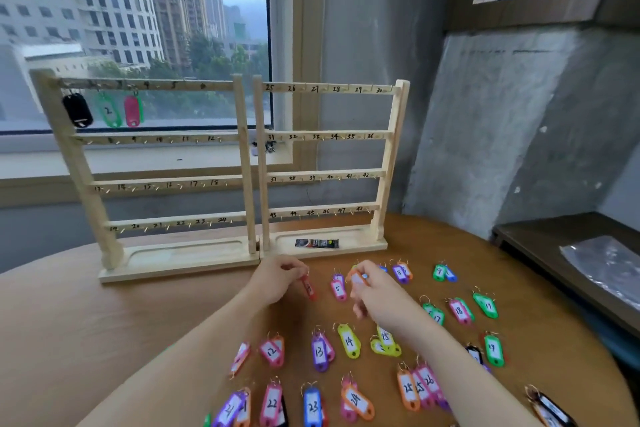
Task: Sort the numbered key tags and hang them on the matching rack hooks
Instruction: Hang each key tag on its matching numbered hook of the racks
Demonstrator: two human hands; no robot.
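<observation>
Red numbered tag [308,288] dangling from left hand [277,279] grip; orange tag [356,278] in right hand [375,295] grip.

The right rack [329,163] carries handwritten hook numbers: 25 to 30 on its top bar, 31 to 36 on the second, 37 to 42 on the third, 43 to 48 on the lowest. The left rack [166,180] reads 14, 15, 17, 18 on its third bar and 21 to 24 on its lowest. A green tag [108,110] hanging there shows 2. Tags on the desk [86,315] read 5 [338,289], 12 [272,351], 13 [319,352], 14 [349,341], 18 [459,311], 22 [272,404], 23 [312,406], 24 [356,399].
</observation>
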